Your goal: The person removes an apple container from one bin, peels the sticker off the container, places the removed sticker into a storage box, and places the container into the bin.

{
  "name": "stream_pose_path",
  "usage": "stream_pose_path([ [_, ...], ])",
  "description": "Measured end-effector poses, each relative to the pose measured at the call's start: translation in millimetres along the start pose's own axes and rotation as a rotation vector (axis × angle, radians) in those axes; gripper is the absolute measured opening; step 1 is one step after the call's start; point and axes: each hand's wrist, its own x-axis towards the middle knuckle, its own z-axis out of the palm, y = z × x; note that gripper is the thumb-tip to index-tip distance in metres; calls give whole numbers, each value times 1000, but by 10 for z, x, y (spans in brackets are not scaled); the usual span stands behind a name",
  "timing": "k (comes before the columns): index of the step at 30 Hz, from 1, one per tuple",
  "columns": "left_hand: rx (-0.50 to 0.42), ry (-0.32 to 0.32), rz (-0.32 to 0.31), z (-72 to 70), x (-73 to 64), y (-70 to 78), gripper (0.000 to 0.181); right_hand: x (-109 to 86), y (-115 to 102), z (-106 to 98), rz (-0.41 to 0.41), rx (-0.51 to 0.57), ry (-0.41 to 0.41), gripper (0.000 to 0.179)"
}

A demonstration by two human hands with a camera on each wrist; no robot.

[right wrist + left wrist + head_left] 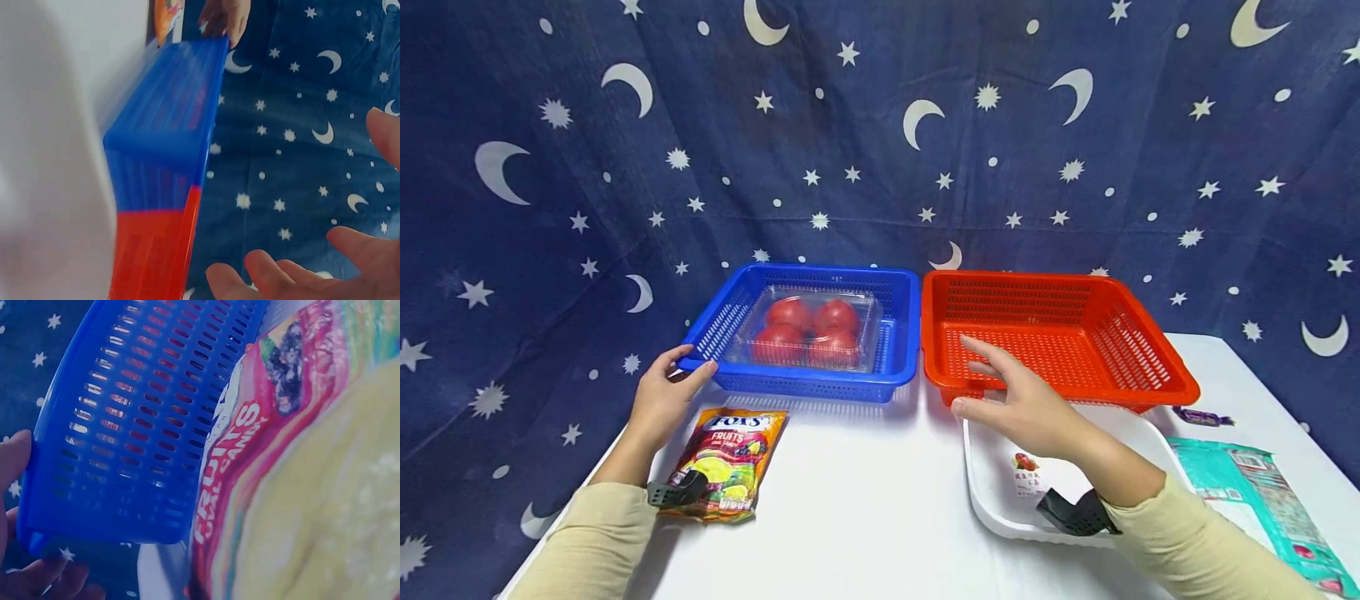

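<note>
At its front left corner, my left hand (662, 399) pinches the rim of the blue basket (820, 385); in the left wrist view the thumb (14, 459) lies over the rim and the fingers are below it. Inside that basket sits a clear plastic box (872, 333) of red tomatoes (790, 315). My right hand (1026, 404) hovers with spread fingers over the front edge of the red basket (1180, 387) and the white tray (992, 517), holding nothing. Below my left wrist lies an orange bag of Fox's fruit candy (722, 467).
A teal and white package (1262, 492) lies at the right of the white table (850, 517), near a small purple wrapped candy (1202, 417). The baskets stand side by side before a dark blue curtain (880, 125). A label (1026, 477) shows in the white tray.
</note>
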Motion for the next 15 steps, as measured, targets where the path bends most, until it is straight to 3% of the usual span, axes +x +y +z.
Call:
stream_pose_path([
  [2,81,32,35,-9,-12,42,76,-75,37,-56,-1,-40,18,81],
  [6,242,89,171,17,-53,189,77,-211,96,-173,-1,-126,54,79],
  [11,384,96,357,122,-155,383,81,-345,186,-254,24,-196,87,78],
  [15,448,88,439,198,-241,492,84,-429,248,-282,57,-263,132,79],
])
